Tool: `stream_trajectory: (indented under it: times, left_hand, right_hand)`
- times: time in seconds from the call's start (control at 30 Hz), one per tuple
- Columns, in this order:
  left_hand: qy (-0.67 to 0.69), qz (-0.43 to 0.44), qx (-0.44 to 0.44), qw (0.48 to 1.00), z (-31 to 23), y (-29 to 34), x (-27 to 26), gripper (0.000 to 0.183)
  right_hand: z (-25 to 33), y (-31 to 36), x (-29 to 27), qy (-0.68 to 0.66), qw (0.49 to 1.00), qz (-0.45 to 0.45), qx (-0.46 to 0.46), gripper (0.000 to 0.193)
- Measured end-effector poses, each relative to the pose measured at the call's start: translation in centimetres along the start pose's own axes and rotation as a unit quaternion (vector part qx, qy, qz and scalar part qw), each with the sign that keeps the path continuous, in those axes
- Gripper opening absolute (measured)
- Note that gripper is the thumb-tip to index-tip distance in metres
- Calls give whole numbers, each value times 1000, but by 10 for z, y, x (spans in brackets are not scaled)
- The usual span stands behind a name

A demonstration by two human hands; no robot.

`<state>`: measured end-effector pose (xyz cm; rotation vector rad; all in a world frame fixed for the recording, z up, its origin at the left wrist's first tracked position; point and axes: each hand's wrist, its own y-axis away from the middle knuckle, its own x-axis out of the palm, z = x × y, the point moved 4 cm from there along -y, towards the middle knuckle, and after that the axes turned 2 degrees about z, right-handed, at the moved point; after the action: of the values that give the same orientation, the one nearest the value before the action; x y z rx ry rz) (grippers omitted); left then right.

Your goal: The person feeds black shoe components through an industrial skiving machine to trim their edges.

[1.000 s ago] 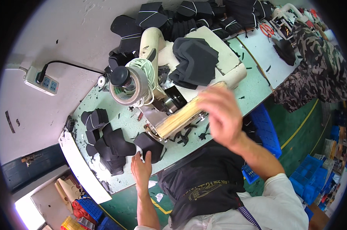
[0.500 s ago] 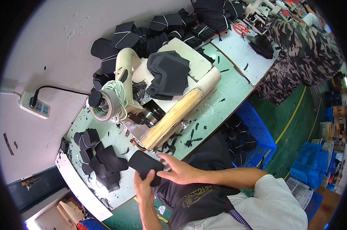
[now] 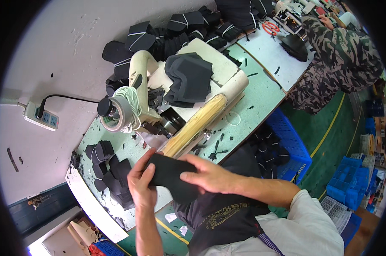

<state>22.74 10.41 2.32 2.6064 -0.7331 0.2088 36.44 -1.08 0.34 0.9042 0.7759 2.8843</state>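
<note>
Lifted off the table [image 3: 261, 106] since before, the black piece [image 3: 171, 176] sits pinched between my left hand [image 3: 142, 184] and right hand [image 3: 208, 176], unsewn, stack [image 3: 112, 177] waiting.

Both hands are bare, no gloves, rings or watches to be seen. The left hand [image 3: 142, 183] and its forearm are uncovered right down to the 6 o'clock edge. The right hand [image 3: 210, 177] is followed by a bare forearm, then a white sleeve is worn from around the elbow, at about 4 o'clock. A dark apron with a faded gold print is worn over the lap.
</note>
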Motion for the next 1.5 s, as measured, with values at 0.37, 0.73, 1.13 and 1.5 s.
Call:
stream_trajectory:
  times: [0.37,0.73,1.13,1.5]
  left_hand:
    - [-445,2,-94,891,-10,-56,-8,29]
    - [-481,-27,-81,872,-14,-67,8,25]
    - [-382,29,-87,920,-12,-69,0,27]
    - [-405,17,-73,911,-9,-69,-5,27]
  right_hand:
    - [0,-15,-27,5,997,-76,17,31]
    - [2,-14,-40,-24,992,-124,2,28]
    - [-2,-11,-40,-45,987,-149,-50,27]
    - [3,-8,-36,-70,984,-147,-72,31]
